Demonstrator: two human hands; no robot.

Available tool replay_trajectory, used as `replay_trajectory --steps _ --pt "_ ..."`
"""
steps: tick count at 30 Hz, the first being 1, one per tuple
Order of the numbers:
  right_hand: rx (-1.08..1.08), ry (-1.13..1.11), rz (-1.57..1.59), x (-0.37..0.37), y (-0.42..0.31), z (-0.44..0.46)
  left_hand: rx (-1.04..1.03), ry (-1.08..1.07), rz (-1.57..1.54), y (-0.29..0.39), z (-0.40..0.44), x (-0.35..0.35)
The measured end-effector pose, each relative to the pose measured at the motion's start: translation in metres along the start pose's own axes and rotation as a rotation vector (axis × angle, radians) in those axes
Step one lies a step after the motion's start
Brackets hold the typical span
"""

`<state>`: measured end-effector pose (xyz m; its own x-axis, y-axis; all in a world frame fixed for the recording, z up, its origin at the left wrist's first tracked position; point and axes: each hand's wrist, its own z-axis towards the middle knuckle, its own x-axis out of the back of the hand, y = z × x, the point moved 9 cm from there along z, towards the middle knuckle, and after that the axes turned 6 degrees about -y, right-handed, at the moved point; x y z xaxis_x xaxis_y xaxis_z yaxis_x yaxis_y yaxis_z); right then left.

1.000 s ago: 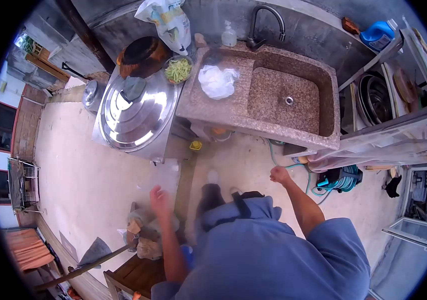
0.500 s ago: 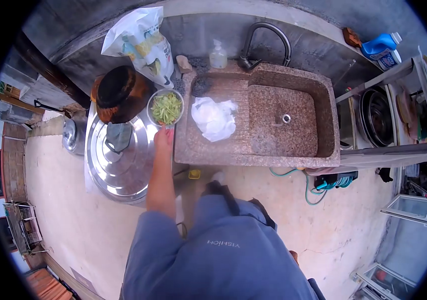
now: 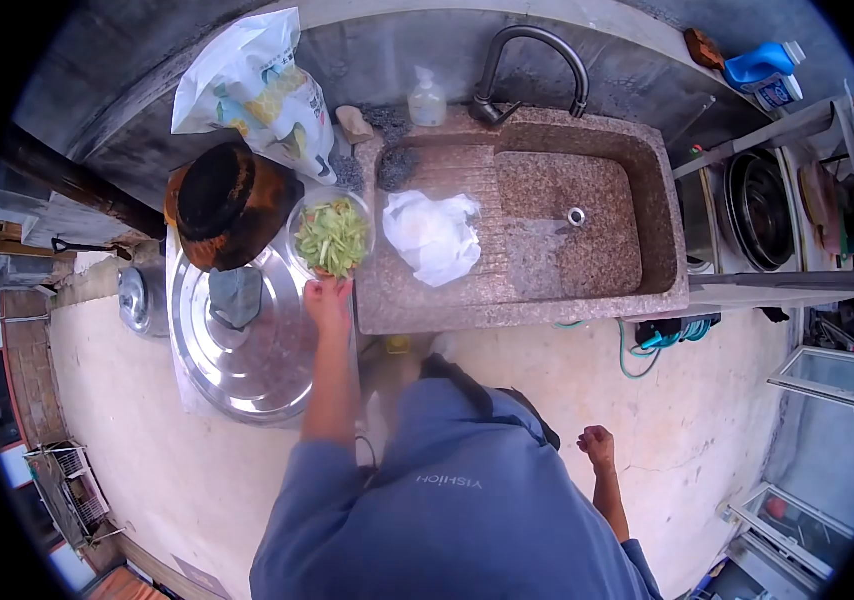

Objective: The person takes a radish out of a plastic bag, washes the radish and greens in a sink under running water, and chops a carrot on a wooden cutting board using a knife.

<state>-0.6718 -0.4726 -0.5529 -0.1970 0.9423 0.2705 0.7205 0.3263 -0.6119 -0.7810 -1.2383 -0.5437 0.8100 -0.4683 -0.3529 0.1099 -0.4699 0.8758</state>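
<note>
My left hand (image 3: 329, 300) grips the near rim of a clear bowl (image 3: 294, 240) filled with cut green vegetable pieces (image 3: 331, 238). The bowl is at the edge of the stove top, between a large shiny metal lid (image 3: 282, 345) and the stone sink (image 3: 517, 316). My right hand (image 3: 597, 445) hangs out to the right of my body, over the floor, fingers curled in and no object visible in them. A crumpled white plastic bag (image 3: 432, 238) lies on the sink's ribbed drainboard, right of the bowl.
A dark, rust-stained pot (image 3: 222, 205) and a big printed plastic bag (image 3: 272, 100) stand behind the lid. Along the wall are a soap bottle (image 3: 427, 100) and a curved faucet (image 3: 537, 40). Shelving with basins (image 3: 759, 210) stands at right; a green hose (image 3: 632, 365) lies beneath.
My right hand has come into view at the lower right. The bowl and my left hand have shifted slightly nearer to me, and the whole view has tilted a little.
</note>
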Motion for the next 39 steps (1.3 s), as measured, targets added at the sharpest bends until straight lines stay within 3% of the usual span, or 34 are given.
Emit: replay_trajectory --steps 7,12,16,21,25,29,39 --pt "0.154 0.005 0.101 -0.017 -0.095 -0.008 0.051 -0.396 0.263 0.041 -0.126 -0.114" --pt "0.308 0.065 0.258 -0.023 -0.165 -0.080 0.186 -0.821 0.365 -0.011 -0.228 -0.214" --pt "0.474 0.272 0.343 0.018 -0.149 -0.167 0.347 -1.141 0.471 -0.049 -0.349 -0.280" --pt "0.509 0.556 0.490 0.089 -0.040 -0.268 0.387 -1.573 0.615 -0.100 -0.529 -0.320" --pt "0.499 0.769 0.753 0.117 0.083 -0.340 0.506 -1.824 0.744 -0.143 -0.680 -0.304" --pt "0.615 0.818 1.081 0.113 0.179 -0.398 0.651 -2.070 0.819 -0.172 -0.827 -0.268" --pt "0.519 1.484 1.462 0.030 0.316 -0.533 0.999 -2.729 1.089 -0.196 -1.064 -0.143"
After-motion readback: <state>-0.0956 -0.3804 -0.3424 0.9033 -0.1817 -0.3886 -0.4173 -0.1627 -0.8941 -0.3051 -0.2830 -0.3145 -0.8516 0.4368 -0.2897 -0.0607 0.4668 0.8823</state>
